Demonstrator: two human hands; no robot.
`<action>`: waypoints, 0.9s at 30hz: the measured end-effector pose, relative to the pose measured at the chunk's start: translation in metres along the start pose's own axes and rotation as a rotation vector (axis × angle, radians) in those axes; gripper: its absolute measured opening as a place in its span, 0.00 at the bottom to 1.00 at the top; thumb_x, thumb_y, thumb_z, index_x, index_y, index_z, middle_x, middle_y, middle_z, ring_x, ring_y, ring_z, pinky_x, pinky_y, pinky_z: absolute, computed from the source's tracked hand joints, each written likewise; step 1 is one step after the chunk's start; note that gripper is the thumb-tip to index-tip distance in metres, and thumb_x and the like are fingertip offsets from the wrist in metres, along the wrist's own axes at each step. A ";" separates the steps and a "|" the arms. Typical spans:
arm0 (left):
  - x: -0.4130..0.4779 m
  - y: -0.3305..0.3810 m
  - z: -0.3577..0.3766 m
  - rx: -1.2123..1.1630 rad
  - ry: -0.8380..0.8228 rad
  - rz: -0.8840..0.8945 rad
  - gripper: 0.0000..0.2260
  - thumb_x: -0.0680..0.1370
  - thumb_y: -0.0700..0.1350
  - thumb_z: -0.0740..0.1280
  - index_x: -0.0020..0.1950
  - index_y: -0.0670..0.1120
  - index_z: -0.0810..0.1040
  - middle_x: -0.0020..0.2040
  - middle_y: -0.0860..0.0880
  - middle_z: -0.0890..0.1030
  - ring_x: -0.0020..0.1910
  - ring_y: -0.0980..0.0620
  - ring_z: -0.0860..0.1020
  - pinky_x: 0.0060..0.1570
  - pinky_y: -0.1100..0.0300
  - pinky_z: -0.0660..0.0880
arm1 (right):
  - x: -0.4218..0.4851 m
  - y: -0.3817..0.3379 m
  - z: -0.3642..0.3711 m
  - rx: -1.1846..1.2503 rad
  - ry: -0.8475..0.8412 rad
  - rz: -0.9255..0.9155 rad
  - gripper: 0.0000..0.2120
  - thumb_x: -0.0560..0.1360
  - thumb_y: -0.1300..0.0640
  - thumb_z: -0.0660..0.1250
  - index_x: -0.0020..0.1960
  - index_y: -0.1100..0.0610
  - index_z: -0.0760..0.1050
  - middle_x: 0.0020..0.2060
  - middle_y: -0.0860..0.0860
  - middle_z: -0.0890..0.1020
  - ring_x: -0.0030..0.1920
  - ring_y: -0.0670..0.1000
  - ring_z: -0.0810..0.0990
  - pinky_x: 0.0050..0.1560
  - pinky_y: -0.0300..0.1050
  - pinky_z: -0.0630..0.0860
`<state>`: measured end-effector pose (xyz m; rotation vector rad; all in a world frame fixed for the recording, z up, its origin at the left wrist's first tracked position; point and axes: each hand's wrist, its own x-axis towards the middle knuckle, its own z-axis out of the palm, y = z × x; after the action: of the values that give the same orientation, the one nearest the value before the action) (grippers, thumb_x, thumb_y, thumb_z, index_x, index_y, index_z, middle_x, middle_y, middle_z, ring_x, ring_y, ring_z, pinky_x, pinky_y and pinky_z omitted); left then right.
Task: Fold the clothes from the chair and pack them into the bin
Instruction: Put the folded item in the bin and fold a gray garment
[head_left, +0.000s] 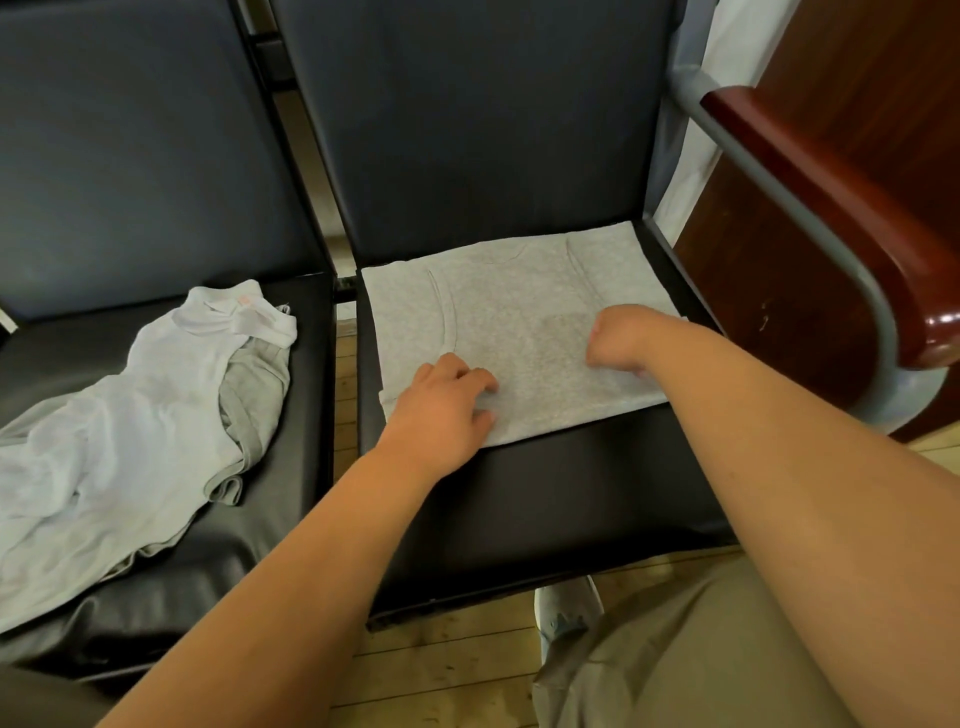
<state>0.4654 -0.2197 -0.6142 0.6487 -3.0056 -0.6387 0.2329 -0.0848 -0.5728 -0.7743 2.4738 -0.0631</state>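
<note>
You are looking down on two black padded chairs set side by side on a pale wooden plank floor (467, 665), their dark backrests filling the top of the view. A red-brown wooden armrest (831, 208) on a grey metal frame runs along the right side.

The grey tank top (524, 322) lies flat on the right chair seat (545, 499), towards the backrest. It is folded into a rectangle whose long axis runs left to right across the seat, slightly skewed. The neckline and armhole seams point towards the backrest and a straight edge faces you.

Your left hand (441, 410) sits on the near left corner of the tank top, fingers and thumb bent in and pinching a small ridge of fabric. Your right hand (623, 338) rests on the tank top's right part, curled with the fingers tucked out of sight, so I cannot tell whether it grips the cloth.

On the left chair seat (208, 561) a white garment (130, 415) lies crumpled over a second grey garment (254, 395). The frame's left edge cuts off both, and their shapes are hard to make out.
</note>
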 end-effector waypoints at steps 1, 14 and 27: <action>0.000 -0.002 -0.002 -0.021 -0.019 -0.020 0.16 0.81 0.53 0.70 0.69 0.58 0.77 0.64 0.53 0.71 0.64 0.48 0.69 0.64 0.51 0.74 | -0.002 -0.001 -0.001 0.002 -0.045 0.024 0.15 0.83 0.57 0.67 0.67 0.62 0.76 0.56 0.58 0.79 0.53 0.58 0.79 0.54 0.50 0.77; -0.001 -0.009 -0.067 -0.255 -0.451 -0.184 0.06 0.82 0.52 0.71 0.55 0.55 0.86 0.48 0.57 0.86 0.47 0.59 0.84 0.47 0.63 0.76 | -0.018 -0.018 -0.016 0.259 -0.322 0.272 0.17 0.86 0.51 0.62 0.57 0.63 0.82 0.48 0.57 0.86 0.42 0.55 0.85 0.41 0.46 0.81; 0.110 -0.029 -0.049 -0.159 0.194 -0.400 0.21 0.83 0.47 0.67 0.75 0.43 0.72 0.72 0.43 0.70 0.47 0.50 0.73 0.46 0.57 0.70 | 0.036 -0.040 -0.013 0.286 0.257 -0.050 0.11 0.83 0.59 0.63 0.61 0.57 0.83 0.55 0.55 0.84 0.56 0.57 0.82 0.55 0.52 0.81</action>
<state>0.3806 -0.3065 -0.5900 1.2352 -2.6307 -0.7629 0.2225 -0.1392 -0.5709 -0.7405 2.6024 -0.5532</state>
